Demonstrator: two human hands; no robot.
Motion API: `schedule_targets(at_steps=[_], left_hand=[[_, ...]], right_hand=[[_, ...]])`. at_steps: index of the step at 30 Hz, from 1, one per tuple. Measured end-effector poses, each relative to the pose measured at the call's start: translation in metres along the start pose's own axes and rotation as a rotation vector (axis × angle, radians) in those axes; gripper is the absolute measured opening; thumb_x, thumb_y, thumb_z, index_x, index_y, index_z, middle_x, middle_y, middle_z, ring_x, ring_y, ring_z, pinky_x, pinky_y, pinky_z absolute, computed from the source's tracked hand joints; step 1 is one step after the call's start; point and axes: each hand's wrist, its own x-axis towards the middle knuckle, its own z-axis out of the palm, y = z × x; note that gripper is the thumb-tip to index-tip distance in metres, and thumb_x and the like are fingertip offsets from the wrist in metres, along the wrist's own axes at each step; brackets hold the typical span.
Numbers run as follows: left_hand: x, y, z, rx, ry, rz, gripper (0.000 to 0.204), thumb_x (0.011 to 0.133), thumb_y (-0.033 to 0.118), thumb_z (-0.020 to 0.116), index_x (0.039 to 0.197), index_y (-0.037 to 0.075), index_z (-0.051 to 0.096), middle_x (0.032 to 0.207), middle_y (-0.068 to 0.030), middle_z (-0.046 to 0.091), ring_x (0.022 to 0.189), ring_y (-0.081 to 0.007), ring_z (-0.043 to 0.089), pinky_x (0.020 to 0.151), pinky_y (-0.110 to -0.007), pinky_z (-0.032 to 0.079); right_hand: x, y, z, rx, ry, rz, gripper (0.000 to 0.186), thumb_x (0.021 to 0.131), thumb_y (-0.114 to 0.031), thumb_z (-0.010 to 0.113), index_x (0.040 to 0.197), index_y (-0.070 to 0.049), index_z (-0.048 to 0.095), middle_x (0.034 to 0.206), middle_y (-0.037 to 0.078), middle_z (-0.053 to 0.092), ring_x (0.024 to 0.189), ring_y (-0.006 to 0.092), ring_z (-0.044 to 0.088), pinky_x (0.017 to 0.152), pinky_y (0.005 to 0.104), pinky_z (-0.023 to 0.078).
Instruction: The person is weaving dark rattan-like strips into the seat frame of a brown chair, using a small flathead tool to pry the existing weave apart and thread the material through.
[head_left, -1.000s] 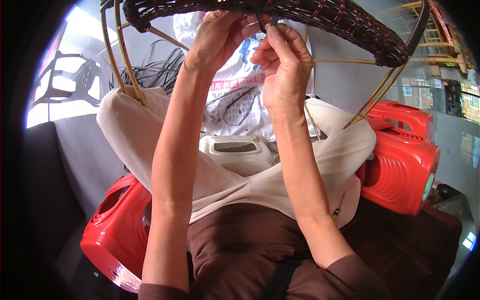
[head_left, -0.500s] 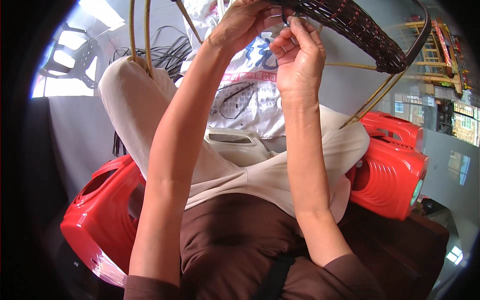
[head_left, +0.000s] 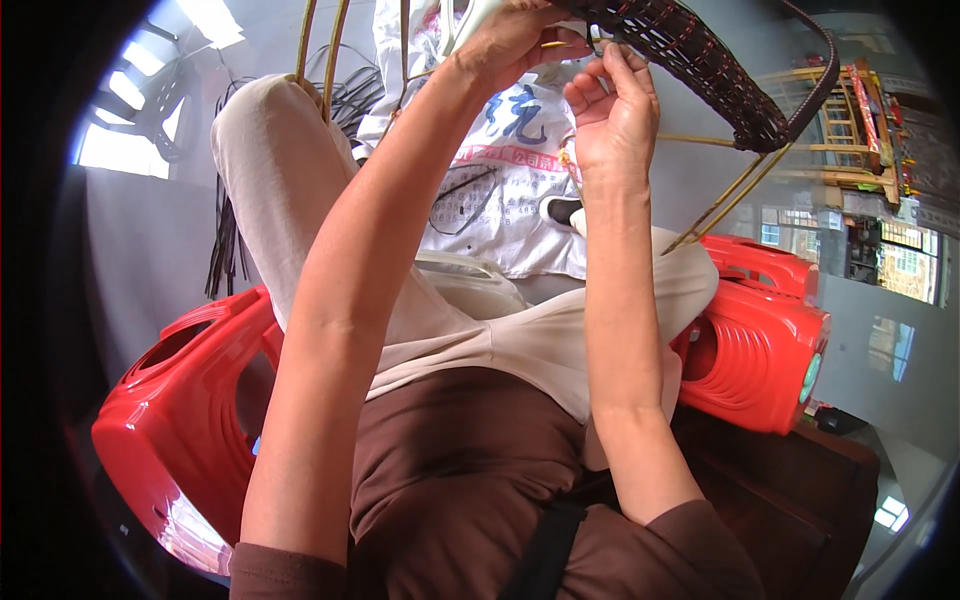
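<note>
A dark brown woven wicker piece (head_left: 690, 70) with reddish stitches hangs at the top right, with a braided rim curving around its right end. My left hand (head_left: 510, 48) is closed at its near left edge, its fingers partly cut off by the top of the view. A thin yellowish stick (head_left: 553, 44) shows by the left fingertips. Just right of it, my right hand (head_left: 618, 115) pinches a thin dark strip at the weave, thumb and forefinger together and the other fingers curled. Cane poles (head_left: 725, 205) run down from the piece beside my right knee.
A white printed sack (head_left: 510, 225) lies between my legs, before a pale plastic stool (head_left: 465, 285). Loose dark strips (head_left: 350, 115) are heaped at the far left. Red plastic stools (head_left: 180, 410) flank me. Upright cane poles (head_left: 333, 60) stand by my left knee; a wooden rack (head_left: 840, 180) is far right.
Both hands stay at the edge of the weave, the right fingertips a little further right. The yellowish stick now shows by the left fingers. The whole view has shifted slightly.
</note>
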Motion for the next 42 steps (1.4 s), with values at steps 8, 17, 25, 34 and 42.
schedule_targets(at_steps=[8, 17, 25, 34, 42], left_hand=[[-0.008, 0.015, 0.009, 0.180, -0.003, -0.035, 0.018, 0.097, 0.015, 0.052, 0.107, 0.005, 0.064, 0.100, -0.0021, 0.065, 0.076, -0.0082, 0.058, 0.086, -0.031, 0.056], [-0.016, 0.021, 0.020, 0.137, 0.001, 0.005, 0.017, 0.097, 0.016, 0.056, 0.098, 0.004, 0.067, 0.083, 0.0016, 0.061, 0.066, -0.0057, 0.051, 0.074, -0.026, 0.056], [-0.014, 0.020, 0.012, 0.058, -0.094, -0.011, 0.019, 0.098, 0.016, 0.053, 0.103, 0.002, 0.065, 0.086, -0.0008, 0.062, 0.068, -0.0060, 0.054, 0.078, -0.028, 0.059], [-0.015, 0.017, 0.013, 0.067, -0.016, -0.013, 0.019, 0.098, 0.016, 0.053, 0.102, 0.003, 0.066, 0.077, 0.0000, 0.060, 0.070, -0.0065, 0.057, 0.082, -0.030, 0.058], [-0.015, 0.020, 0.008, 0.036, -0.147, -0.012, 0.019, 0.099, 0.018, 0.052, 0.100, 0.003, 0.064, 0.073, 0.0013, 0.053, 0.067, -0.0057, 0.051, 0.077, -0.027, 0.056]], right_hand=[[-0.001, 0.004, 0.003, 0.040, 0.030, -0.024, 0.004, 0.088, -0.013, 0.066, 0.089, -0.010, 0.064, 0.068, 0.000, 0.062, 0.053, 0.0113, 0.061, 0.050, 0.0253, 0.054], [0.003, 0.008, -0.003, -0.009, -0.022, -0.052, 0.007, 0.089, -0.016, 0.067, 0.093, -0.012, 0.063, 0.071, -0.001, 0.063, 0.057, 0.0086, 0.060, 0.055, 0.0247, 0.055], [0.000, 0.003, 0.002, -0.104, -0.001, -0.108, 0.006, 0.089, -0.013, 0.065, 0.090, -0.008, 0.062, 0.066, 0.000, 0.061, 0.052, 0.0095, 0.057, 0.052, 0.0217, 0.049], [0.004, -0.003, 0.001, -0.122, -0.036, -0.055, 0.007, 0.090, -0.013, 0.061, 0.087, -0.006, 0.062, 0.065, 0.001, 0.060, 0.053, 0.0108, 0.057, 0.053, 0.0223, 0.049], [0.000, 0.002, 0.008, -0.134, -0.096, -0.094, 0.008, 0.090, -0.009, 0.060, 0.085, -0.003, 0.061, 0.060, -0.001, 0.054, 0.049, 0.0089, 0.054, 0.049, 0.0232, 0.049]])
